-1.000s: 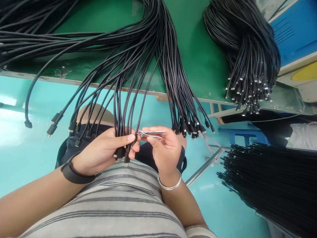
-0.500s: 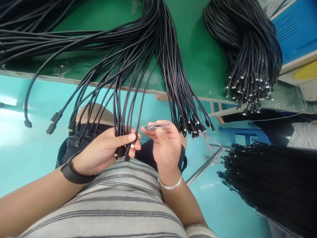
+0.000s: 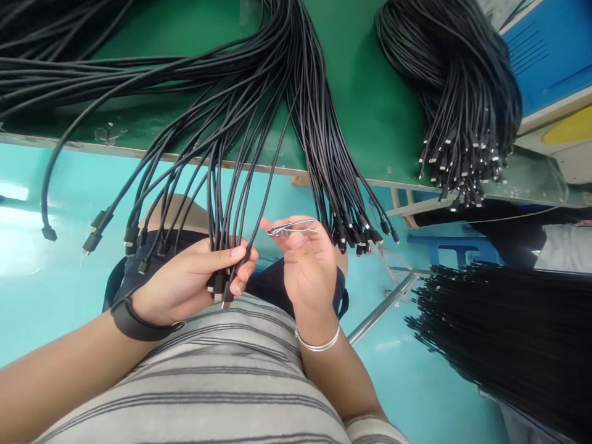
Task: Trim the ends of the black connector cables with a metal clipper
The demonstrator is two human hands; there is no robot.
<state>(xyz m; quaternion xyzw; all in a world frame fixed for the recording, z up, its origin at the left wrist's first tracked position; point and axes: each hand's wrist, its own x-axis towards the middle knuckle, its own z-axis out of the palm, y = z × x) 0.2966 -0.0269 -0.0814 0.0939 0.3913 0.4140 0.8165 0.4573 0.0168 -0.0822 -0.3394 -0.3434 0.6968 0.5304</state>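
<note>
My left hand (image 3: 197,274) is closed around several black cables (image 3: 226,213), just above their plugs. The thumb presses one cable against the fingers, and the plugs (image 3: 222,288) with metal tips poke out below the hand. Close by on the right, my right hand (image 3: 308,259) holds a small silver tool (image 3: 291,228) shaped like nail clippers between thumb and fingers. Its narrow end points left, toward the held cables, without touching them. More cables with loose plugs (image 3: 99,228) hang over the table edge left of my left hand.
A thick cable bunch (image 3: 319,142) hangs off the green table (image 3: 356,111) right of centre. Another coiled bundle (image 3: 456,92) lies at the right, beside a blue box (image 3: 548,52). Lower right is a large stack of black cables (image 3: 504,339), near a metal bar (image 3: 383,308).
My left hand and its cables have shifted slightly left; the thumbed cable's metal tip no longer shows. My right hand has risen a little, and the silver tool has turned slightly.
</note>
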